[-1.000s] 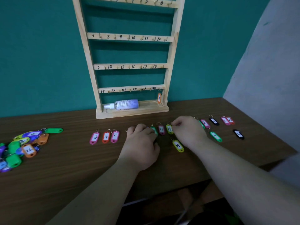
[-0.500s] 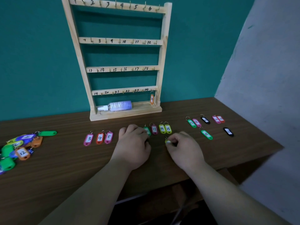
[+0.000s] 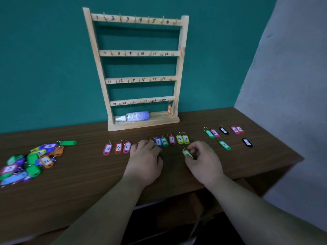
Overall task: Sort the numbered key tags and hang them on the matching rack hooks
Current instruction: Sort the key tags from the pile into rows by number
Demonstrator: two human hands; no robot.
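So, barely started imo: the rack (image 3: 139, 53) at the table's (image 3: 88, 188) back edge has only one orange tag (image 3: 169, 109) hung, under 24. The unsorted pile (image 3: 30, 161) sits by the left edge, w/ a sorted row (image 3: 164, 142) mid-table. The left hand (image 3: 145, 160) lies palm-down on that row, fingers bent, can't tell if it's gripping anything. The right hand (image 3: 203, 161) pinches a yellow tag (image 3: 187, 153) just in front of 14 & 15.

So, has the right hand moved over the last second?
Yes. Against the 15 tag, the right hand has pulled back toward the person, now pinching a loose yellow-green tag.
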